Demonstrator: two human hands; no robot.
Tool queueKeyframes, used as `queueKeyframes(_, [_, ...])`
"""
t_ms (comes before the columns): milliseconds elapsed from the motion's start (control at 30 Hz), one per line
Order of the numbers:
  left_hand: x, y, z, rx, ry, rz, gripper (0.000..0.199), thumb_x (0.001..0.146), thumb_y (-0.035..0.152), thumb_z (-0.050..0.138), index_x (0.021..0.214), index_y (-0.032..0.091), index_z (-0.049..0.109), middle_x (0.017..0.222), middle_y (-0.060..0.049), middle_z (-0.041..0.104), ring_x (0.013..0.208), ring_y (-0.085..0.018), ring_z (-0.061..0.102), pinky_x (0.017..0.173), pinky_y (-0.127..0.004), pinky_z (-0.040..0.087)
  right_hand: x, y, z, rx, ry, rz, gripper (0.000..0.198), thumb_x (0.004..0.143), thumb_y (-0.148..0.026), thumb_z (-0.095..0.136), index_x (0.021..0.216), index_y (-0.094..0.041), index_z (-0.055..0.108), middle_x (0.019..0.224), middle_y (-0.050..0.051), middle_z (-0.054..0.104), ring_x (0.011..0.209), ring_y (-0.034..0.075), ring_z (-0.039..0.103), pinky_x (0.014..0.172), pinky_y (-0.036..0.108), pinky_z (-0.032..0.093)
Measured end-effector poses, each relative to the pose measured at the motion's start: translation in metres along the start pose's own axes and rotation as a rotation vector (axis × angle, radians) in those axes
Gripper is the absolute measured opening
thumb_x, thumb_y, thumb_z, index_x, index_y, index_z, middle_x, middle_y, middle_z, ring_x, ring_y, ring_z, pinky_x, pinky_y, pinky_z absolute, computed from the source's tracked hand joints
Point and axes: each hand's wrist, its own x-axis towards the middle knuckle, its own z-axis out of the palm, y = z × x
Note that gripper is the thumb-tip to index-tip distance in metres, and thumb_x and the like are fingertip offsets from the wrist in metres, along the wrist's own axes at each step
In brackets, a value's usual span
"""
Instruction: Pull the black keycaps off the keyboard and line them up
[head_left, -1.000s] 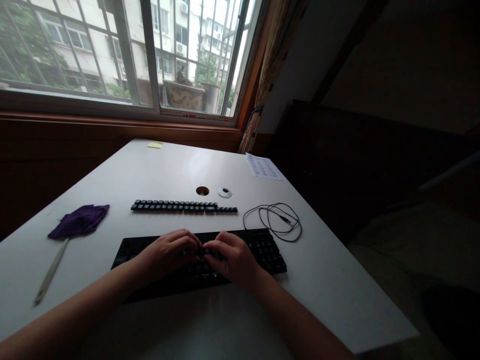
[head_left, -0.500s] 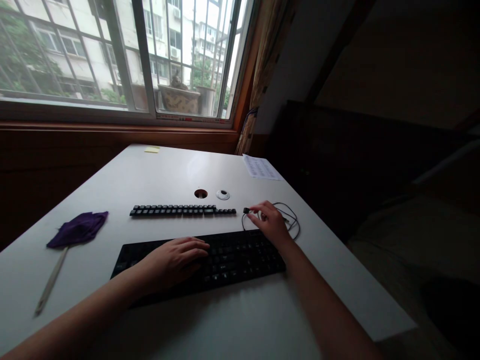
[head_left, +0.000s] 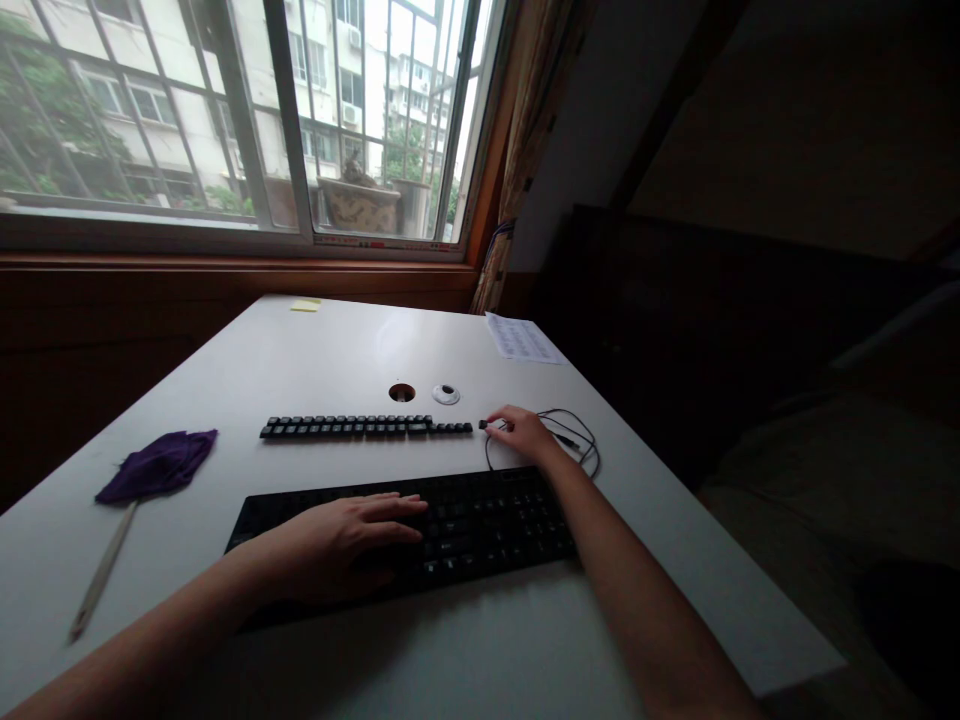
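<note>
Flat on the black keyboard (head_left: 465, 540), my left hand (head_left: 352, 535) rests with its fingers stretched to the right. Beyond the keyboard, my right hand (head_left: 521, 435) pinches a small black keycap (head_left: 482, 425) between thumb and fingertips. The keycap is at the right end of two rows of loose black keycaps (head_left: 345, 427), a small gap from the last one. The keyboard's black cable (head_left: 581, 440) lies coiled behind and to the right of my right hand. Part of the keyboard is hidden under my left hand and forearm.
A purple cloth (head_left: 161, 465) and a flat pale stick (head_left: 105, 575) lie on the left of the white desk (head_left: 337, 350). Farther back are a round cable hole (head_left: 402, 393), its white cover (head_left: 446, 394), a printed sheet (head_left: 525, 338) and a yellow note (head_left: 305, 305).
My right hand has moved slightly left and down with the keycap, toward the end of the row. My left hand stays on the keyboard, its fingers a little straighter.
</note>
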Motion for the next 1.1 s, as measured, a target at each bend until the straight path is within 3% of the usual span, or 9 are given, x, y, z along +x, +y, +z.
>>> queueKeyframes(133, [0.000,0.001,-0.003,-0.016,-0.049,-0.043,0.054,0.081,0.020,0.068,0.133,0.028,0.055,0.152,-0.007,0.042,0.135,-0.029,0.047,0.107,-0.047,0.048,0.001,0.003,0.003,0.011,-0.027,-0.016,0.012,0.082,-0.028,0.068,0.089,-0.021,0.073,0.094,0.004,0.068,0.081,0.016,0.063,0.075,0.028,0.050])
queueKeyframes(333, [0.000,0.006,-0.009,-0.052,-0.093,-0.080,0.052,0.082,0.021,0.067,0.132,0.028,0.055,0.153,-0.006,0.041,0.137,-0.029,0.045,0.110,-0.046,0.046,0.001,0.008,0.007,0.029,-0.037,-0.018,0.014,0.084,-0.028,0.066,0.094,-0.020,0.073,0.100,0.004,0.065,0.079,0.014,0.063,0.074,0.027,0.052])
queueKeyframes(700, [0.002,0.006,-0.008,-0.094,-0.045,-0.055,0.050,0.081,0.016,0.066,0.130,0.026,0.058,0.150,-0.008,0.045,0.134,-0.029,0.049,0.107,-0.045,0.049,0.001,0.011,0.010,0.022,-0.044,-0.028,0.021,0.086,-0.032,0.067,0.103,-0.023,0.074,0.101,0.005,0.064,0.085,0.016,0.064,0.079,0.030,0.053])
queueKeyframes(1100, [0.003,0.007,-0.007,-0.098,-0.006,-0.044,0.049,0.080,0.015,0.066,0.128,0.027,0.059,0.147,-0.008,0.048,0.130,-0.029,0.052,0.105,-0.043,0.051,0.006,0.004,0.009,0.037,-0.064,-0.018,0.018,0.085,-0.031,0.067,0.100,-0.024,0.075,0.100,0.005,0.064,0.084,0.016,0.064,0.079,0.030,0.052])
